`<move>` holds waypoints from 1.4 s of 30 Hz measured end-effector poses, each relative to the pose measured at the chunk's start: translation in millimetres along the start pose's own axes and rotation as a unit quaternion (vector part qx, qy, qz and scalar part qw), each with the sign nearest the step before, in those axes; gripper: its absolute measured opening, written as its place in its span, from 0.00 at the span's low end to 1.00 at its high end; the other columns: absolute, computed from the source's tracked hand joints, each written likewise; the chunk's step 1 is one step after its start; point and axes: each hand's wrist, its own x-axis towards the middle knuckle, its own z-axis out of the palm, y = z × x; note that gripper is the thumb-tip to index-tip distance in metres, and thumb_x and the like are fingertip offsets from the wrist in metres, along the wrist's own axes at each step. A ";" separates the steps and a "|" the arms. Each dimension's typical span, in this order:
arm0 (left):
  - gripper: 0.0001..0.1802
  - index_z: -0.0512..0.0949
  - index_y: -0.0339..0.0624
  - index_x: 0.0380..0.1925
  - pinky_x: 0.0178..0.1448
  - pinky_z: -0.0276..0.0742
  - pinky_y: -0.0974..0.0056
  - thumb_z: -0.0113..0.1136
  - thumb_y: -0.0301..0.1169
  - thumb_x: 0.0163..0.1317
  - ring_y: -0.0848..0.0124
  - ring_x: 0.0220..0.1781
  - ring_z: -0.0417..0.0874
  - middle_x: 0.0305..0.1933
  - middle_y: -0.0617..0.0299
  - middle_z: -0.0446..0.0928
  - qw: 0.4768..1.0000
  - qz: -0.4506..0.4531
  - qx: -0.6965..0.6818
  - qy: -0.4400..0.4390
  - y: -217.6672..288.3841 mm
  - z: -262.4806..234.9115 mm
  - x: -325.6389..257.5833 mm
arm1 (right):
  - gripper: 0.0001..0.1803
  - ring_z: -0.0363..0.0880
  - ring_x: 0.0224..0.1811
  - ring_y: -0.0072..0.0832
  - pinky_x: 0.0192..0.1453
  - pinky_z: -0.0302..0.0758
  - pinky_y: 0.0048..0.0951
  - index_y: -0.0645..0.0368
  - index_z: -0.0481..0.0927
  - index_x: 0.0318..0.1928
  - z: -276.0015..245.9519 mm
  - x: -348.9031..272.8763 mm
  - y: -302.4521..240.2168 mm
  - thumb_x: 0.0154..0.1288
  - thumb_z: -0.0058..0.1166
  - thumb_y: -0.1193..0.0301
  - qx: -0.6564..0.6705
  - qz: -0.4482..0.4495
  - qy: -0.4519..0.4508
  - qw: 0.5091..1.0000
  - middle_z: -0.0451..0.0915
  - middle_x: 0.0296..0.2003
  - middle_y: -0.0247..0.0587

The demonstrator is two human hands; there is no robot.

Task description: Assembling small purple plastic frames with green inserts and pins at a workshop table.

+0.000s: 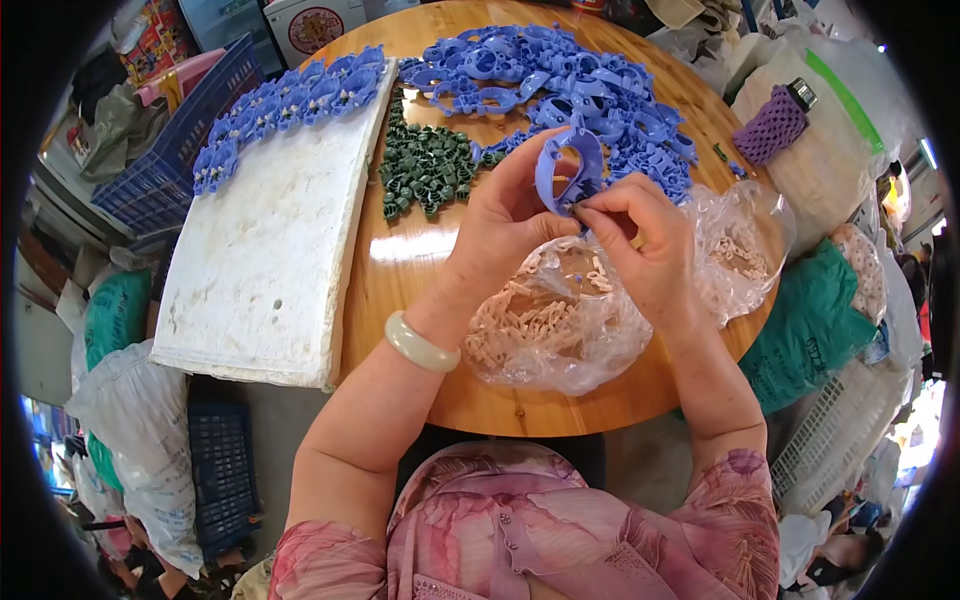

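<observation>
The left hand (pixel 500 225) gripped the shell (pixel 546 178) by its side; just right of that grip, the right hand (pixel 648 235) was pinched at the shell's lower end (on what exactly, I couldn't tell). Firm bracing and light fingertip pressure seemed best.

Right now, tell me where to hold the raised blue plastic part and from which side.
Likely by the outer rim of the blue plastic part, from the left, where the left hand is: its curved band stands upright there, and this leaves room for the right hand at its lower end.
</observation>
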 end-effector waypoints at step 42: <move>0.26 0.68 0.41 0.56 0.50 0.78 0.64 0.58 0.18 0.55 0.68 0.48 0.79 0.49 0.59 0.75 0.994 -0.063 -0.038 0.077 -15.6 -3.5 -1.8 | 0.10 0.79 0.36 0.39 0.43 0.73 0.35 0.58 0.82 0.34 -153.1 -67.9 163.8 0.51 0.54 0.70 -0.336 0.245 -0.084 0.905 0.81 0.31 0.46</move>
